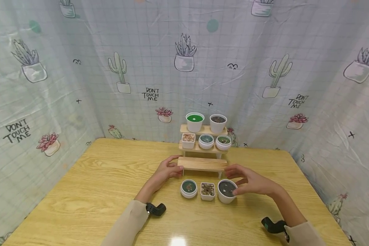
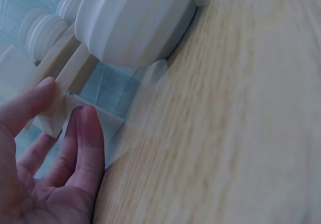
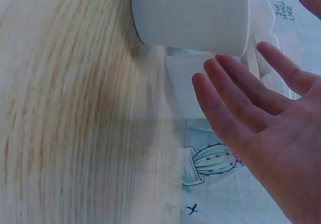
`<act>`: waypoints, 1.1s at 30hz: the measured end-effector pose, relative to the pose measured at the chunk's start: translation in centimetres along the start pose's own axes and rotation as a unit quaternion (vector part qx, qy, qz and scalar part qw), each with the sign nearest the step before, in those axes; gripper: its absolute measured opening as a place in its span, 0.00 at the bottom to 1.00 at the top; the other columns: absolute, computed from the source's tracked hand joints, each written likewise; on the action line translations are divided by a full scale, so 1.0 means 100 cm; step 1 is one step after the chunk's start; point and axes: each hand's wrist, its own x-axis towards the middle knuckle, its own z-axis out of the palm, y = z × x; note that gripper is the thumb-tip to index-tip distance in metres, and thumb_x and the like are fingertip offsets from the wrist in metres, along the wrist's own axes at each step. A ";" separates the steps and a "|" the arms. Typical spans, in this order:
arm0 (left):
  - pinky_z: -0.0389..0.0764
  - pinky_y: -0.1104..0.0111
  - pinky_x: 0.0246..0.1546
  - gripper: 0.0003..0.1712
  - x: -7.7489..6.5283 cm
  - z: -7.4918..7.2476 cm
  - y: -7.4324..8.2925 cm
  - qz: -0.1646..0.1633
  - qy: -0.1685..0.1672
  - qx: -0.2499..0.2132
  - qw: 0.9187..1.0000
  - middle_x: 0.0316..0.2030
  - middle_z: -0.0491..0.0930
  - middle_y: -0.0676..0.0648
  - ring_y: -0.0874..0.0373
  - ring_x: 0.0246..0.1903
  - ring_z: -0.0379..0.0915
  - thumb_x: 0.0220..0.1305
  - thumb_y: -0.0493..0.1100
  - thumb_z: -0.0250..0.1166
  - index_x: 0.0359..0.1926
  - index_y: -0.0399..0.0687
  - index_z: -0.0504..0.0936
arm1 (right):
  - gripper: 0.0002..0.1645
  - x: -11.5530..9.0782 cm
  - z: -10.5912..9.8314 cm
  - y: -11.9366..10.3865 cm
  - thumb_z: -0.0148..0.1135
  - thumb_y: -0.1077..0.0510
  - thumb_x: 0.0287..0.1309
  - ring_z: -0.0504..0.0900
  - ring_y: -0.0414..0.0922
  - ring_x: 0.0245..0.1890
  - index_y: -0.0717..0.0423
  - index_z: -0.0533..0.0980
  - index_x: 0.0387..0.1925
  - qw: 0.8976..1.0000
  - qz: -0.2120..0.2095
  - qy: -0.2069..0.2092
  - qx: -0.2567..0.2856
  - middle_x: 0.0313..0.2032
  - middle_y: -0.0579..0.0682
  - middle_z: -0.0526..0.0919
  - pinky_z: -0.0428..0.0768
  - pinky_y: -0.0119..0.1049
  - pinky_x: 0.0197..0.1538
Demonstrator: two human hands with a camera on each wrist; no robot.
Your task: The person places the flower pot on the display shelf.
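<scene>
A small three-tier wooden stand (image 1: pixel 202 163) with white legs stands on the table, its lowest step bare. My left hand (image 1: pixel 166 171) grips the left end of that step, with a fingertip against the plank (image 2: pixel 65 86) and other fingers by the white leg. My right hand (image 1: pixel 249 181) is spread near the step's right end, fingers extended, beside a white pot with dark filling (image 1: pixel 227 190). In the right wrist view, its fingertips hover close to the stand's white leg (image 3: pixel 185 81); contact cannot be told.
In front of the stand are a round green-filled pot (image 1: pixel 189 188) and a square pebble-filled pot (image 1: pixel 207 190). The middle tier holds a square pot (image 1: pixel 188 140) and two round pots (image 1: pixel 206 141). Two taller cups (image 1: pixel 194 123) top it. A patterned curtain (image 1: pixel 153 68) hangs behind.
</scene>
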 end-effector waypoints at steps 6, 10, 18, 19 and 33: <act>0.88 0.66 0.43 0.39 0.000 -0.001 0.000 0.002 -0.003 0.001 1.000 0.38 0.83 0.45 0.56 0.37 0.86 0.69 0.38 0.68 0.77 0.45 0.62 | 0.49 0.002 0.003 0.002 0.75 0.62 0.56 0.71 0.70 0.67 0.65 0.60 0.73 1.000 -0.005 -0.012 -0.004 0.68 0.73 0.69 0.79 0.54 0.61; 0.88 0.66 0.43 0.40 0.000 -0.001 0.000 0.004 -0.005 0.003 1.000 0.38 0.83 0.45 0.56 0.37 0.85 0.69 0.39 0.68 0.77 0.45 0.62 | 0.51 0.003 0.005 0.002 0.77 0.61 0.55 0.70 0.70 0.67 0.67 0.59 0.73 1.000 -0.005 -0.026 -0.003 0.68 0.73 0.69 0.81 0.51 0.60; 0.88 0.66 0.43 0.40 0.000 -0.001 -0.002 0.005 -0.004 0.001 1.000 0.39 0.83 0.45 0.56 0.37 0.85 0.69 0.38 0.68 0.77 0.44 0.61 | 0.51 0.003 0.008 0.003 0.77 0.60 0.55 0.69 0.69 0.68 0.64 0.59 0.74 0.999 0.000 -0.051 -0.003 0.70 0.72 0.67 0.80 0.51 0.59; 0.88 0.66 0.43 0.39 0.000 0.000 -0.002 0.004 -0.002 0.000 1.000 0.39 0.83 0.45 0.56 0.37 0.85 0.69 0.38 0.68 0.77 0.44 0.62 | 0.52 0.003 0.008 0.003 0.77 0.61 0.55 0.69 0.70 0.68 0.65 0.59 0.74 0.999 0.000 -0.053 -0.004 0.70 0.73 0.66 0.80 0.50 0.59; 0.88 0.65 0.44 0.38 -0.001 0.000 -0.002 0.006 -0.001 0.006 1.000 0.38 0.84 0.46 0.56 0.37 0.85 0.69 0.37 0.67 0.76 0.46 0.63 | 0.51 0.004 0.013 0.008 0.79 0.61 0.52 0.71 0.47 0.67 0.65 0.61 0.73 0.997 -0.004 -0.063 -0.038 0.70 0.68 0.67 0.76 0.33 0.60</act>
